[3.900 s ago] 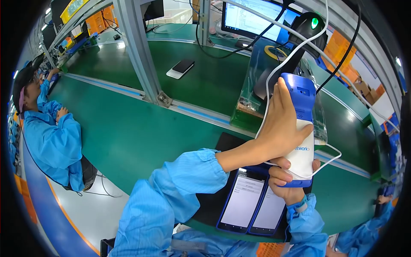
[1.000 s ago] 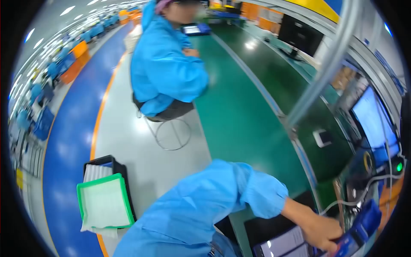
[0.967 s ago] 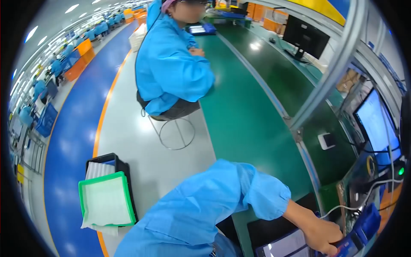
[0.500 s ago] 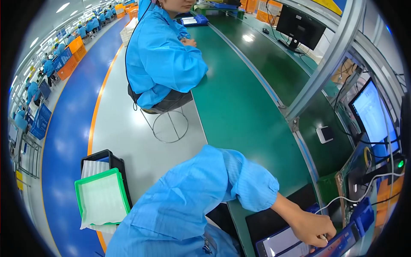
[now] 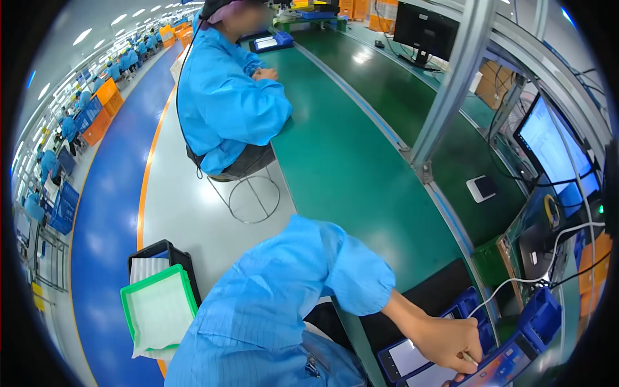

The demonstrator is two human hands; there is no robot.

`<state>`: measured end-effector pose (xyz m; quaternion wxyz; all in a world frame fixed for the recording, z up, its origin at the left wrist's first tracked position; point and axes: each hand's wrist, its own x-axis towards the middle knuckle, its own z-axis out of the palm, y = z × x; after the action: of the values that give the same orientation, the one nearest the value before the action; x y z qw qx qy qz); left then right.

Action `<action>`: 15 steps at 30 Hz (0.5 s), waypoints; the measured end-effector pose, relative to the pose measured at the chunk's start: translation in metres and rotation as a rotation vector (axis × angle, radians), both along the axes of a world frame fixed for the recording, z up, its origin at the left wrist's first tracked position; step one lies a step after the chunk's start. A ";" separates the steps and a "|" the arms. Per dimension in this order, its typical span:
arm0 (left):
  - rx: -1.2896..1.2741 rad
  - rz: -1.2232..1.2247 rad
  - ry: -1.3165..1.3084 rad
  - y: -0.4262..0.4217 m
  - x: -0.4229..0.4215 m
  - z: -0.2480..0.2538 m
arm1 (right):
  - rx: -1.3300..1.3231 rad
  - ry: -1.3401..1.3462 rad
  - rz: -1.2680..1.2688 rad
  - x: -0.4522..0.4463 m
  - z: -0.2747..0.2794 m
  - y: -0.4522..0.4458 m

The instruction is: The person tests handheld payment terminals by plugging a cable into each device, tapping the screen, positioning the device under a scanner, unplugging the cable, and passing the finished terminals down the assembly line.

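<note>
evidently, the left hand [image 5: 448,342] was closed, its fingertips pinched on the white cable [image 5: 512,280], right by the edge of the blue handheld [image 5: 506,364]. that handheld sat just to the right of the left hand, tilted, its screen lit with colored icons. only a little skin showed below the left hand at the handheld's lower edge, so whether the right hand was open or clamped on anything could not be told.

to the left of the left hand, partly under it, 1 flat device [image 5: 407,356] lay with a pale lit screen, and above the hand the black mat [image 5: 433,293] spread over the green table [image 5: 361,213]. the cable ran from the left hand up and right, toward the lit monitor [image 5: 556,145]. farther above the hand, 1 white-and-black device [image 5: 481,188] lay past the metal rail.

well off to the upper left of the hand, 1 person [image 5: 235,103] in blue sat on the stool [image 5: 255,200]. farther left and lower, the green tray [image 5: 191,290], lined with a white sheet, leaned on the black crate [image 5: 184,258].
</note>
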<state>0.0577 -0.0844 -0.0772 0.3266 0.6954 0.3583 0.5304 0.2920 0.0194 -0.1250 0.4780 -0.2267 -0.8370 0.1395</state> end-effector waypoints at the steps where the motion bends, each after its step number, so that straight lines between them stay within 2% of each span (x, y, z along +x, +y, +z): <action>1: -0.009 -0.019 0.007 0.001 0.001 -0.003 | -0.019 0.023 0.035 -0.006 -0.002 0.004; 2: 0.086 0.092 0.015 0.004 0.002 -0.011 | -0.056 0.062 0.089 -0.007 -0.003 0.006; 3: 0.169 0.170 0.014 0.008 0.008 -0.019 | -0.960 0.174 0.319 -0.003 0.000 0.004; 4: 0.103 0.170 -0.026 0.006 0.007 -0.019 | -1.811 0.609 0.140 -0.016 0.021 -0.010; 5: 0.024 0.131 -0.075 0.002 0.002 -0.014 | -1.736 0.561 0.283 -0.020 0.032 -0.028; 6: -0.026 0.144 0.021 -0.001 0.002 -0.010 | -1.886 0.544 0.287 0.003 0.017 -0.025; 8: -0.080 0.171 0.255 -0.007 -0.009 0.010 | -1.904 0.554 0.685 -0.003 0.027 -0.021; 9: 0.003 0.338 0.125 -0.011 -0.013 -0.015 | -1.801 0.557 0.920 0.000 0.029 -0.017; 10: 0.003 0.457 0.028 -0.008 -0.021 -0.009 | -1.690 0.622 1.050 0.009 0.030 -0.012; 11: -0.051 0.623 -0.045 -0.007 -0.030 -0.009 | -1.604 0.788 1.022 0.019 0.028 -0.006; 12: -0.024 0.777 0.105 -0.007 -0.041 -0.012 | -1.507 0.944 0.995 0.029 0.026 -0.002; 13: -0.002 0.941 0.254 -0.010 -0.052 -0.021 | -1.486 1.012 0.864 0.039 0.023 0.004; 15: -0.179 0.964 0.457 -0.011 -0.072 -0.031 | -1.432 1.114 0.585 0.061 0.017 0.015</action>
<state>-0.0146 -0.0950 -0.1082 0.0181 0.5191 0.7426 0.4228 0.3530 0.0347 -0.1077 0.5018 -0.1480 -0.2283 0.8210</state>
